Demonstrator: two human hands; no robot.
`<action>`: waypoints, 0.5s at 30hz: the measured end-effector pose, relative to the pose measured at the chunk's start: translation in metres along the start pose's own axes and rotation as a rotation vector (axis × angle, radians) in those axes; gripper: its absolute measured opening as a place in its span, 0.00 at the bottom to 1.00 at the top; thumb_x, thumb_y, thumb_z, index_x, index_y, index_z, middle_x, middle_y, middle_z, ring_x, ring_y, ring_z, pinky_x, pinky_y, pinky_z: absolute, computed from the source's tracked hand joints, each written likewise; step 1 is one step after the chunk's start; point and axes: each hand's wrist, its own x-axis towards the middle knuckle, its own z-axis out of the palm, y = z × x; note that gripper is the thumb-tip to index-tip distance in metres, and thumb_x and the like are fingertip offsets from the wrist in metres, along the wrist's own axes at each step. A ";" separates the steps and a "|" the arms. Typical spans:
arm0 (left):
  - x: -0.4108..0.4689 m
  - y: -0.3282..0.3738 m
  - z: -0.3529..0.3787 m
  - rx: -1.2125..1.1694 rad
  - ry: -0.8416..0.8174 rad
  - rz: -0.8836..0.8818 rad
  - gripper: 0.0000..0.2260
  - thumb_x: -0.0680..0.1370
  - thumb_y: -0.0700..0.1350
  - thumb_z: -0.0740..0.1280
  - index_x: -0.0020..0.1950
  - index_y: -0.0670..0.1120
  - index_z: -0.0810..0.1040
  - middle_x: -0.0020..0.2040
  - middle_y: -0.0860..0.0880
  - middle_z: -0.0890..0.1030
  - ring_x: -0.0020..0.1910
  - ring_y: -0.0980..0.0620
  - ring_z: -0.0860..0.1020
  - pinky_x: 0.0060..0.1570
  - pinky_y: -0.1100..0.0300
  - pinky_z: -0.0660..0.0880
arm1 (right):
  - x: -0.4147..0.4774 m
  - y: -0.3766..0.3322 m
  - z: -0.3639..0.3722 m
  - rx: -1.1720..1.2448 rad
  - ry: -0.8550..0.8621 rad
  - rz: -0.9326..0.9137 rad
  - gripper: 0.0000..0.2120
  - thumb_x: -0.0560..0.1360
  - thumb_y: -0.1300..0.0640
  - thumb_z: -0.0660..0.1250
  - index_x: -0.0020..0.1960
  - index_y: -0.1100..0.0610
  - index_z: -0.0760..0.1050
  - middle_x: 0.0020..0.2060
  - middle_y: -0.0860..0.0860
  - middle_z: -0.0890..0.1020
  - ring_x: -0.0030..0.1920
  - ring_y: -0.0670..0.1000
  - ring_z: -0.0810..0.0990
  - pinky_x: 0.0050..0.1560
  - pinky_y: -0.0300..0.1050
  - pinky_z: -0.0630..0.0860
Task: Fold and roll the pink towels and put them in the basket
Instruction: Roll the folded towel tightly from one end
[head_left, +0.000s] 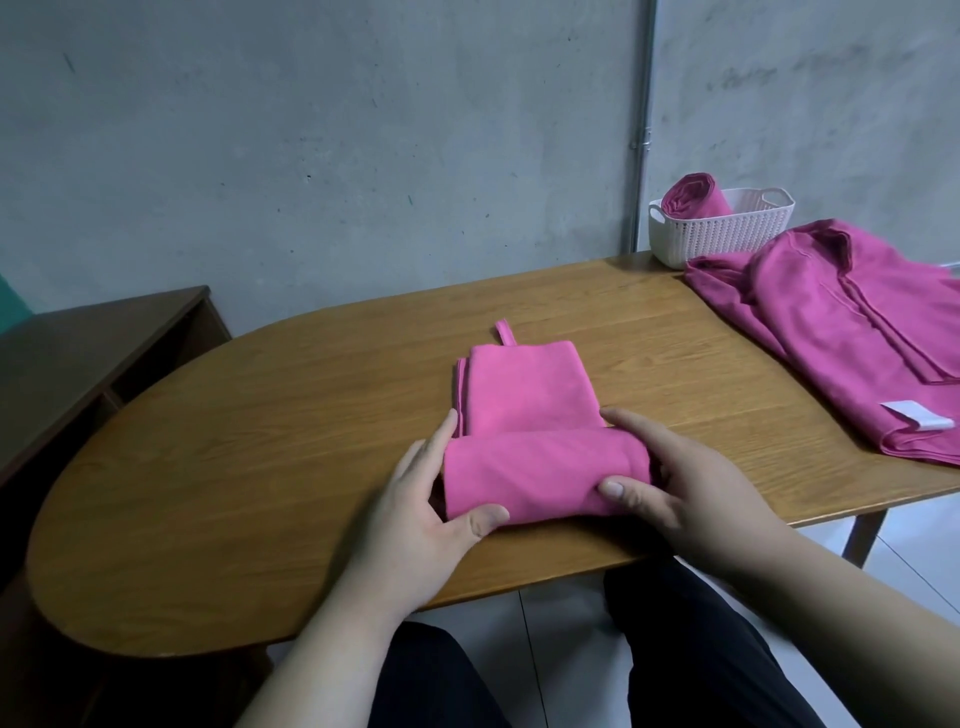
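Head view: pink towel (524, 395) lies mid-table (260, 467), near end rolled up. L hand (431, 499) grips the roll's left end, R hand (670, 478) grips its right end, thumbs on top. Basket (727, 234) at far right w/ one rolled towel (693, 196) inside; unfolded towels (841, 322) just beside it.

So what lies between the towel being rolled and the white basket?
Nothing but bare table between the half-rolled towel and the basket, seen in the head view.
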 end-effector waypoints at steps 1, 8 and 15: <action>0.000 -0.001 -0.001 -0.003 0.006 -0.005 0.42 0.66 0.63 0.75 0.76 0.68 0.59 0.65 0.76 0.62 0.63 0.81 0.61 0.61 0.78 0.61 | 0.000 0.001 0.001 -0.012 -0.001 0.020 0.42 0.66 0.21 0.59 0.75 0.39 0.66 0.57 0.42 0.80 0.56 0.42 0.78 0.54 0.38 0.71; 0.003 -0.002 0.000 -0.058 -0.007 -0.052 0.40 0.65 0.66 0.74 0.75 0.67 0.63 0.68 0.63 0.74 0.67 0.66 0.71 0.63 0.69 0.68 | 0.001 -0.003 -0.002 0.015 -0.061 -0.023 0.50 0.63 0.19 0.63 0.79 0.37 0.53 0.60 0.34 0.71 0.57 0.36 0.71 0.61 0.37 0.69; 0.001 -0.003 0.001 -0.013 0.013 0.000 0.44 0.64 0.57 0.80 0.73 0.72 0.58 0.64 0.76 0.64 0.63 0.81 0.62 0.57 0.83 0.59 | 0.001 0.002 -0.001 0.099 -0.035 0.112 0.56 0.57 0.14 0.57 0.78 0.32 0.39 0.65 0.44 0.78 0.62 0.47 0.78 0.56 0.39 0.69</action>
